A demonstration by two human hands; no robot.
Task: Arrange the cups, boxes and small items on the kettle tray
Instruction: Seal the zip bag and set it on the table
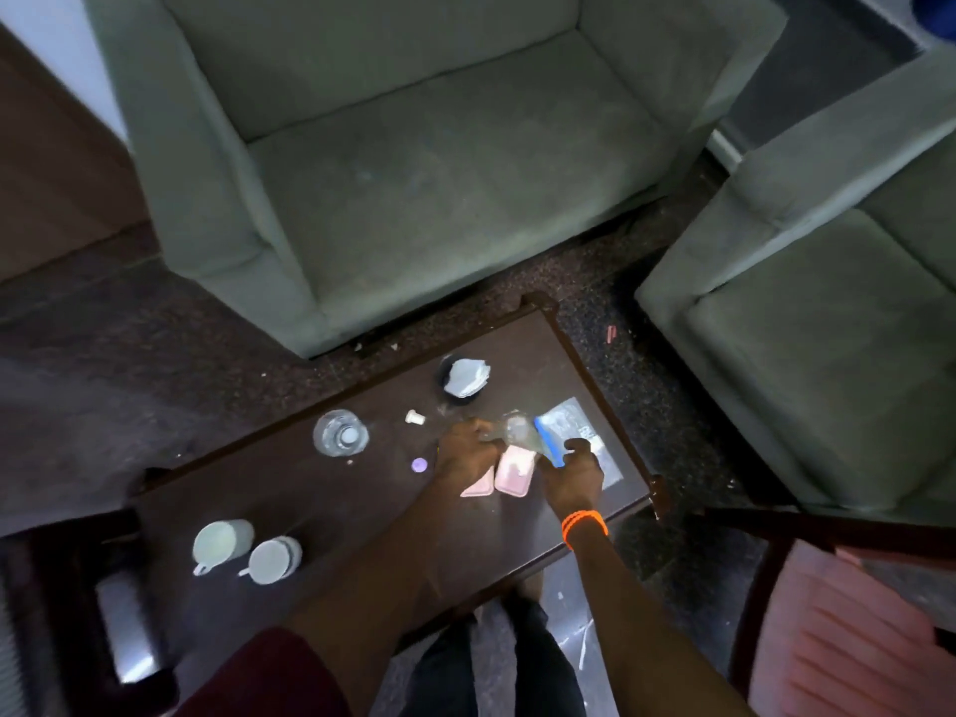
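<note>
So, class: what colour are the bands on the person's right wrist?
Bright orange. The wrist bands show clearly in the head view, just behind the right hand.

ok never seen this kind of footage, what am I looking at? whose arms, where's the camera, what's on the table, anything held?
There is no robot here. One wide-angle camera worn on a person's head looks down at their own bare hands over a dark low table. The left hand and right hand meet over two pink boxes, a blue-edged item and something clear; blur hides exactly what each grips. Also on the table: two pale cups lying on their sides, a glass, a small white piece, a purple cap and a dark bowl holding white packets. Grey-green armchairs stand beyond.
</note>
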